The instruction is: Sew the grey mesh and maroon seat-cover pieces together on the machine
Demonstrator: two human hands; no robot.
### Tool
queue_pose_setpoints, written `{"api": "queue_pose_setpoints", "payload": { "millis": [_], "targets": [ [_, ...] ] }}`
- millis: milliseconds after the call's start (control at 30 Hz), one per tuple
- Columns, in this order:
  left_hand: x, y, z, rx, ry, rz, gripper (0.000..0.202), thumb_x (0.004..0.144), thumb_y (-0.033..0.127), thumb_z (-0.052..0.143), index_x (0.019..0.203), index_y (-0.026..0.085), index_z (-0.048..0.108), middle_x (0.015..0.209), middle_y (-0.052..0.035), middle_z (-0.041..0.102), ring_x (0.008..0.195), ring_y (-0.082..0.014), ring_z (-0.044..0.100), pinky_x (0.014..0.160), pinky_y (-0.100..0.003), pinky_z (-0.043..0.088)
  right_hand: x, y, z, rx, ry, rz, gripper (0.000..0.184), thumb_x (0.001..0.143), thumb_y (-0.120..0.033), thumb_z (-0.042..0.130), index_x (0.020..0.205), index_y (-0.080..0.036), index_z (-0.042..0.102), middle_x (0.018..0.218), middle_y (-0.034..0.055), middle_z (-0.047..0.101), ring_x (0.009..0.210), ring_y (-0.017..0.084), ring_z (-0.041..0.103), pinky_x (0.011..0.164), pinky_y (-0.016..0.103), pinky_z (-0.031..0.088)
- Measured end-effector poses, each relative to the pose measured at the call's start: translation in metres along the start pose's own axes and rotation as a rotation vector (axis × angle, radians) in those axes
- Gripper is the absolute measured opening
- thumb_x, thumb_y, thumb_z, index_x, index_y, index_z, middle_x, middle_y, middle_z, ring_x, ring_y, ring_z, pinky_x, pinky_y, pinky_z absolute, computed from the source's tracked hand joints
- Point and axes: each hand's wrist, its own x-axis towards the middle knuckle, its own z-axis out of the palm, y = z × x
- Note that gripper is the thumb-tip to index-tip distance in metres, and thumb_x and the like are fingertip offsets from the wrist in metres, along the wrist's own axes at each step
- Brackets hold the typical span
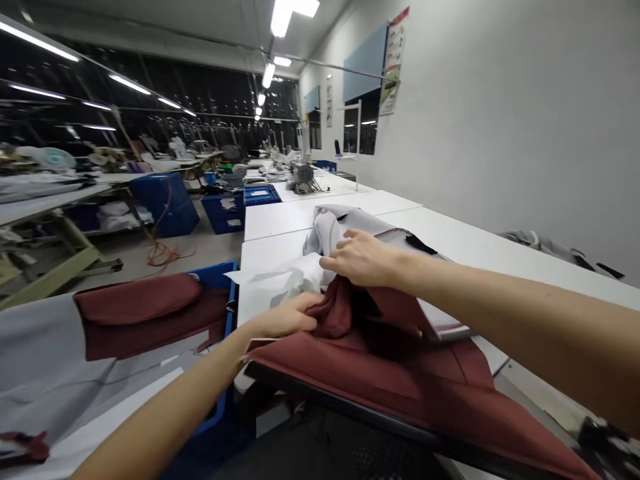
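Observation:
A large maroon fabric piece (340, 370) with grey-white backing and a black edge strip lies bunched over the near end of the white table and hangs off its front. My left hand (293, 317) pinches a gathered fold of the maroon cloth, fingertips partly hidden in it. Just above and to the right, my right hand (360, 259) is closed over the raised top of the same piece, with a dark hollow in the folds below it. Beyond my fingers, the grey-white backing (330, 230) stands up in folds. Thin white sheets (287, 280) lie crumpled to the left.
A blue crate (217, 275) stands at the left, with more maroon and grey pieces (145, 310) draped over it. Long white tables (275, 217) run ahead along the wall. A sewing machine (303, 177) sits farther back. Grey fabric (555, 250) lies by the wall.

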Motion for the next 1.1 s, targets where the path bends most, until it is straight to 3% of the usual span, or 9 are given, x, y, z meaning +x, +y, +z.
{"api": "queue_pose_setpoints", "payload": {
  "millis": [167,400,567,667,800,867,933,1000,1100],
  "targets": [
    [-0.024,-0.017,0.017,-0.477,0.011,-0.291,0.056,0.048,0.023,0.055,0.101,0.019,0.07,0.09,-0.0069,0.071,0.085,-0.0308,0.066,0.072,-0.038,0.056,-0.013,-0.001,-0.004,-0.11,-0.011,-0.108,0.024,0.102,-0.012,0.036,0.115,-0.016,0.055,0.088,0.0028,0.069,0.079,0.018,0.062,0.082,0.036,0.037],
    [-0.029,-0.005,0.026,-0.611,0.042,-0.317,0.048,0.047,0.019,0.063,0.094,0.018,0.07,0.084,-0.0051,0.069,0.082,-0.0266,0.065,0.071,-0.034,0.055,-0.014,-0.007,-0.001,-0.1,0.047,-0.14,0.025,0.103,-0.012,0.033,0.11,-0.017,0.056,0.086,0.0031,0.067,0.078,0.018,0.061,0.076,0.034,0.037],
    [-0.032,-0.002,0.003,-0.339,0.078,-0.268,0.047,0.053,0.031,0.078,0.098,0.019,0.071,0.097,-0.0082,0.073,0.101,-0.0342,0.066,0.091,-0.046,0.055,-0.025,0.006,-0.001,0.152,0.066,0.231,0.035,0.099,-0.049,0.049,0.098,-0.017,0.063,0.079,0.0048,0.067,0.068,0.018,0.06,0.064,0.029,0.037],
    [-0.041,-0.019,-0.009,-0.208,0.265,-0.337,0.044,0.054,0.036,0.084,0.093,0.019,0.073,0.095,-0.0086,0.075,0.096,-0.0329,0.068,0.088,-0.044,0.056,-0.056,0.011,0.005,0.351,-0.007,0.425,0.038,0.095,-0.052,0.053,0.089,-0.017,0.068,0.072,0.0043,0.066,0.063,0.017,0.059,0.057,0.027,0.036],
    [-0.053,-0.036,-0.001,-0.115,0.248,-0.352,0.041,0.058,0.042,0.084,0.091,0.02,0.075,0.096,-0.0075,0.076,0.093,-0.0318,0.069,0.088,-0.043,0.057,-0.102,-0.037,0.03,0.581,-0.176,0.384,0.035,0.084,-0.043,0.07,0.109,-0.018,0.069,0.098,0.0078,0.073,0.082,0.022,0.067,0.065,0.031,0.048],
    [-0.056,-0.035,0.006,-0.066,0.205,-0.33,0.038,0.065,0.045,0.08,0.094,0.02,0.075,0.098,-0.0057,0.076,0.097,-0.0309,0.069,0.091,-0.042,0.055,-0.116,-0.08,0.05,0.605,-0.058,0.235,0.064,0.076,-0.052,0.076,0.129,-0.018,0.06,0.127,0.0118,0.065,0.11,0.029,0.062,0.087,0.04,0.052],
    [-0.057,-0.032,0.009,-0.088,0.206,-0.311,0.037,0.071,0.047,0.076,0.096,0.02,0.075,0.101,-0.0058,0.075,0.1,-0.0307,0.068,0.092,-0.042,0.055,-0.125,-0.116,0.073,0.53,0.045,0.15,0.073,0.076,-0.039,0.076,0.141,-0.02,0.05,0.145,0.0131,0.052,0.131,0.034,0.05,0.104,0.049,0.044],
    [-0.058,-0.03,0.01,-0.194,0.239,-0.3,0.038,0.072,0.047,0.076,0.097,0.019,0.074,0.104,-0.0072,0.074,0.102,-0.0308,0.068,0.095,-0.042,0.054,-0.129,-0.132,0.093,0.429,0.087,0.158,0.062,0.082,-0.017,0.064,0.142,-0.015,0.048,0.146,0.0169,0.051,0.131,0.034,0.051,0.104,0.051,0.044],
    [-0.06,-0.031,0.013,-0.46,0.38,-0.303,0.043,0.068,0.042,0.079,0.102,0.017,0.072,0.104,-0.009,0.074,0.101,-0.031,0.069,0.096,-0.043,0.055,-0.129,-0.113,0.1,0.475,0.111,0.335,0.05,0.084,-0.006,0.05,0.135,-0.008,0.052,0.12,0.0196,0.068,0.104,0.027,0.068,0.084,0.039,0.054]
  ]
}}
